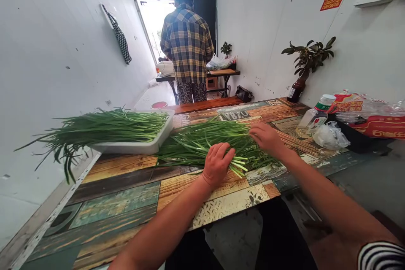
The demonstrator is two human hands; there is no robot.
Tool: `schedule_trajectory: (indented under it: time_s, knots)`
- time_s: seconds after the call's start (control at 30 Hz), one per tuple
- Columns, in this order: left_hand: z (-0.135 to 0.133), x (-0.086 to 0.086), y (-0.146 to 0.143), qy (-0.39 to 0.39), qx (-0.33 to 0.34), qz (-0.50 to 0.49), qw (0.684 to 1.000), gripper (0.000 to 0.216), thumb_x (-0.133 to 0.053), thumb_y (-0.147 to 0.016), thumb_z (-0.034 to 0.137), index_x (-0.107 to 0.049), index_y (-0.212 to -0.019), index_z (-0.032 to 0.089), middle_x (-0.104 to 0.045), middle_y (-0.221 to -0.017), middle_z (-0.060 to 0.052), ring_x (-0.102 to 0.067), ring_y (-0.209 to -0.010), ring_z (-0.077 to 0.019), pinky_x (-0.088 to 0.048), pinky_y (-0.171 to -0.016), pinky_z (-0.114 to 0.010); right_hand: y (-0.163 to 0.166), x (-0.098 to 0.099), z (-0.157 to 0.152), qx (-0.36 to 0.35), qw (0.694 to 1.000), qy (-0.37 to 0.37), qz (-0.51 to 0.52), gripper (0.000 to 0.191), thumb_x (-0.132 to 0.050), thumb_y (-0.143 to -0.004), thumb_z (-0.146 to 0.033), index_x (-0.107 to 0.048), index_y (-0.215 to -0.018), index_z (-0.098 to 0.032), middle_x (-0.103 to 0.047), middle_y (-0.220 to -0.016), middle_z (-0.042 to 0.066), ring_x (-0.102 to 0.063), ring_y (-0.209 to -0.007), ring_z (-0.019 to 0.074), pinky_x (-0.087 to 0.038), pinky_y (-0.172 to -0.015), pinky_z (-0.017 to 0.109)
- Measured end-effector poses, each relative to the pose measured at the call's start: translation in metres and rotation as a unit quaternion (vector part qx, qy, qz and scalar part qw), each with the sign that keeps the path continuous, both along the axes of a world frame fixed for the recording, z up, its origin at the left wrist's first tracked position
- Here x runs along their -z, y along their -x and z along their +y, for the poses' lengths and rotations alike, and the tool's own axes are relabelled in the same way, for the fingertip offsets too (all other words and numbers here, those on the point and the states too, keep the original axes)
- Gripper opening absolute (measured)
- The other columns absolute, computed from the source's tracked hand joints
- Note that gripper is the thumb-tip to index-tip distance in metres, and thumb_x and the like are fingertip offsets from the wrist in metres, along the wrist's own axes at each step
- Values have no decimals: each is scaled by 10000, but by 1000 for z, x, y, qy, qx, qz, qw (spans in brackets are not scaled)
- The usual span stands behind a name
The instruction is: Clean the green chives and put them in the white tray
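A loose pile of green chives (202, 141) lies on the patterned table (126, 202) in front of me. My left hand (217, 162) rests on the cut pale ends of the pile, fingers curled down over the stalks. My right hand (265, 137) lies on the right side of the pile, fingers bent onto the leaves. To the left, a white tray (139, 147) holds another bundle of chives (101, 128) whose tips hang over its left end.
A clear bottle (313, 118), plastic bags (330, 135) and red packaging (373, 122) sit at the table's right. A potted plant (305, 63) stands by the right wall. A person in a plaid shirt (187, 42) stands at a far table, back turned.
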State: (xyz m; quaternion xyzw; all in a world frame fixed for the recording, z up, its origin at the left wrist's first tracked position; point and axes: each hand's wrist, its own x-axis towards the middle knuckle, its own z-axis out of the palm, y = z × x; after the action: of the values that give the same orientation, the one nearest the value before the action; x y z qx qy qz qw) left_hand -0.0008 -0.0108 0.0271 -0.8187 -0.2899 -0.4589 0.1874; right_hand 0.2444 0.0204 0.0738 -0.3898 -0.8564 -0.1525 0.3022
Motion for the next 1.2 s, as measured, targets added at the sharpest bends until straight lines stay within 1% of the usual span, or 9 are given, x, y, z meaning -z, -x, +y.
schedule_trajectory:
  time_s: [0.13,0.3,0.57,0.77,0.83,0.93,1.03,1.1,1.2]
  knots:
    - [0,2,-2,17,30,-5,999,309,-463,-931,204,-533,-1232,197,-602,-1220,-95,-480,-1217,-208,-372,-1010,-380,18,2,-47,-48,997,14,59,138,-470,-915,-213,-597,-969,-198,-615,-986,89,-576,-954,194,-482,-844,347]
    - [-3,3,-1,27,30,1,999,353,-443,-939,239,-497,-1285,200,-618,-1189,-99,-526,-1154,-212,-391,-998,-383,30,9,-75,-60,990,10,124,127,-499,-902,-187,-608,-964,-203,-627,-973,85,-590,-927,188,-499,-840,349]
    - [0,5,1,22,24,-9,999,229,-483,-924,236,-598,-1115,187,-660,-1012,-84,-571,-988,-204,-455,-865,-357,38,9,-85,-16,974,69,217,141,-480,-908,-240,-618,-886,-221,-628,-917,82,-601,-919,198,-505,-818,353]
    - [0,5,3,42,4,27,999,241,-433,-944,259,-608,-1089,181,-660,-1004,-83,-561,-965,-199,-437,-840,-345,41,8,-90,-2,960,111,257,110,-511,-894,-273,-605,-871,-221,-624,-914,75,-592,-922,204,-488,-833,351]
    - [0,5,4,44,12,44,998,249,-408,-949,251,-612,-1069,173,-658,-1004,-84,-553,-947,-199,-432,-828,-338,41,5,-90,6,946,160,281,120,-547,-874,-316,-612,-896,-218,-624,-938,74,-598,-900,201,-495,-814,335]
    - [0,6,5,44,26,53,997,259,-386,-951,241,-616,-1041,163,-654,-1004,-84,-537,-939,-201,-428,-832,-334,41,0,-85,19,906,268,327,221,-567,-850,-389,-638,-960,-211,-634,-990,73,-612,-882,194,-509,-773,313]
    - [1,8,5,29,38,50,998,249,-395,-946,227,-612,-1038,146,-656,-1006,-82,-530,-937,-203,-430,-838,-335,40,-4,-80,33,879,346,327,264,-578,-821,-421,-675,-923,-198,-651,-998,73,-620,-893,197,-508,-752,305]
    - [2,8,5,20,39,60,997,250,-392,-948,225,-609,-1043,143,-657,-1000,-82,-531,-933,-200,-433,-833,-333,40,-5,-77,44,882,352,310,253,-609,-786,-411,-689,-885,-193,-654,-1000,75,-620,-897,202,-504,-739,303]
    - [2,8,4,13,32,79,996,275,-367,-956,241,-612,-1044,153,-653,-988,-88,-536,-920,-195,-437,-815,-333,43,-4,-77,57,904,318,279,195,-610,-774,-366,-696,-828,-199,-655,-991,72,-616,-894,198,-496,-716,295]
